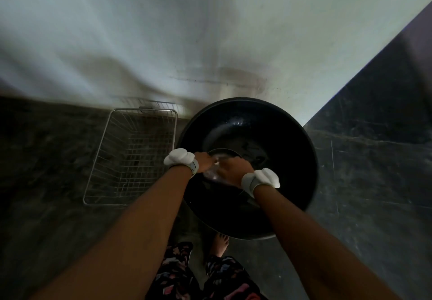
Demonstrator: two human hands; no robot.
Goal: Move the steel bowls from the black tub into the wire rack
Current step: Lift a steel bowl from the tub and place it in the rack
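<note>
A big round black tub (301, 150) stands on the floor in front of me. Low in its near-left part lies a steel bowl (221, 153), dim and partly hidden by my hands. Both hands are down inside the tub at the bowl: my left hand (205, 161) grips its left rim and my right hand (231, 167) closes over its near edge. To the left of the tub, almost touching it, sits the wire rack (106, 159), with nothing visible inside. Each wrist wears a white band.
A pale wall (210, 42) rises just behind the tub and rack. The floor (46, 159) is dark stone. A dark slab or wall (374, 112) runs along the right. My bare foot (219, 244) and patterned trousers are just below the tub.
</note>
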